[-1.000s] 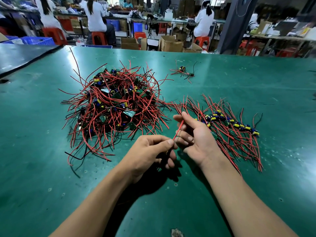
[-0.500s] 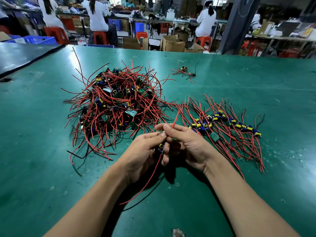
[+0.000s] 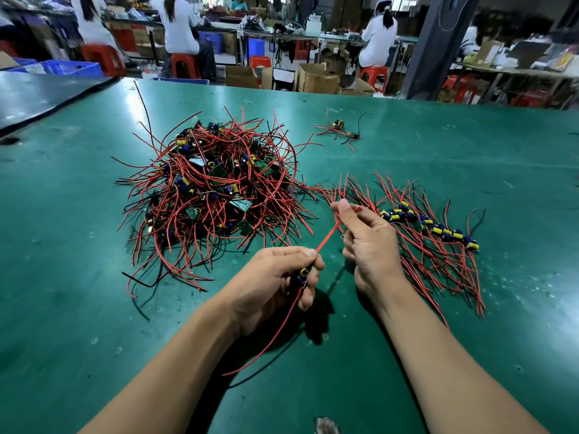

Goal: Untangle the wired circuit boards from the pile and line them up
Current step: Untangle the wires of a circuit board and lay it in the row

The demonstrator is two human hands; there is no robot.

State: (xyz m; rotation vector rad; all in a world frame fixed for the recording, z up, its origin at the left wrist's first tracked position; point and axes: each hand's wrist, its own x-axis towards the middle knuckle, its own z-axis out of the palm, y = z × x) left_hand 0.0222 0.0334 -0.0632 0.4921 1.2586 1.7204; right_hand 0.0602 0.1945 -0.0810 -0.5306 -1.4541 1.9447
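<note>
A tangled pile of small circuit boards with red and black wires [image 3: 216, 195] lies on the green table at centre left. To its right a row of lined-up boards [image 3: 429, 227] stretches away with their wires fanned out. My left hand [image 3: 279, 277] grips one small board [image 3: 301, 275] with a yellow and blue part, its red wires trailing down toward me. My right hand [image 3: 366, 242] pinches a red wire [image 3: 329, 238] of that board, pulled taut between both hands.
One loose wired board [image 3: 340, 128] lies apart at the back centre. A dark mat [image 3: 40, 92] borders the table at far left. Beyond the table edge stand cardboard boxes [image 3: 316, 78], red stools and seated workers at benches.
My right hand has lifted up and to the right, drawing a red wire straight. My left hand keeps hold of the board, whose lower wires now hang toward me.
</note>
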